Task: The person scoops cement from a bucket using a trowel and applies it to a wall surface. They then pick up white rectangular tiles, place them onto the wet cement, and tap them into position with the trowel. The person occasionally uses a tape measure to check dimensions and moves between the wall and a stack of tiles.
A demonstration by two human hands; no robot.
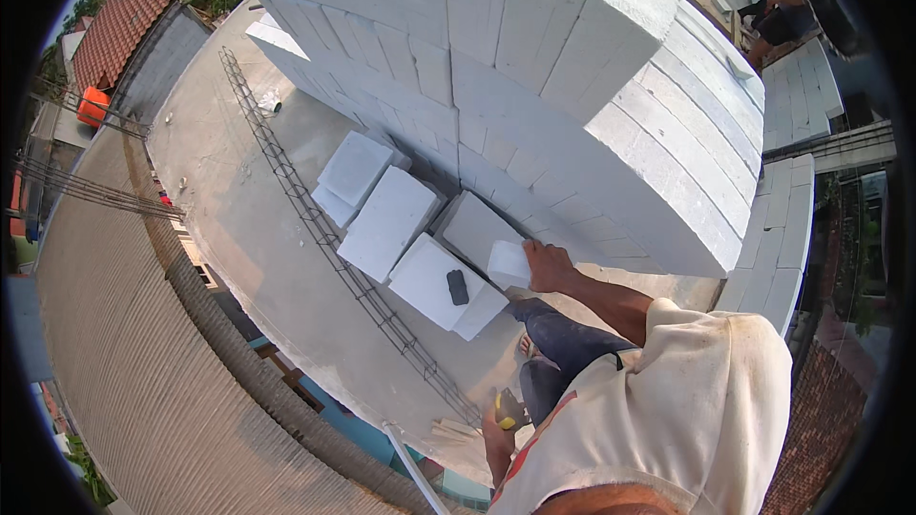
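My right hand (550, 267) is closed on the edge of a small white lightweight-concrete block (510, 265). That piece is beside a large block (474, 229) in the loose stack; whether it rests there I cannot tell. Lower down, my left hand (498, 434) grips a yellow-and-black tool (510, 409), its kind not clear. On the nearest loose block (429, 278) lies a small dark oblong object (458, 288). More white blocks (389, 221) lie stacked toward the far left, along the foot of the wall.
A tall white block wall (544, 133) rises ahead and to the right. A long rebar cage (320, 240) lies on the concrete floor (229, 200). Beyond the slab's edge is a corrugated roof (153, 324). Another person (784, 24) shows at the upper right.
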